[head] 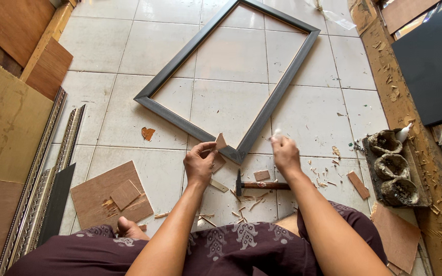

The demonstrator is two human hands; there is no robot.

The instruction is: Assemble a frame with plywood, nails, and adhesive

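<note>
Floor: pale tiles (129,46), wood chips scattered.
Frame: grey picture frame (262,110) flat on floor, nearest corner btwn both hands.
L hand (200,162): pinches small wood triangle (221,141) at frame corner.
R hand (285,152): closed on sth small, whitish; can't tell what.
Hammer (259,185): on floor, just below frame corner.

We see a dark grey frame (229,82) with a thin tan inner edge on off-white floor tiles (108,46) with grey grout. Small wood piece (220,141) is light tan. Hammer (260,185): black head, reddish-brown handle. Plywood board (109,196) brown. Trousers (241,248) deep maroon with a pale grey printed motif. Panel (433,61) top right near black. Moulding strips (42,168) silvery, ornate pattern.
</note>
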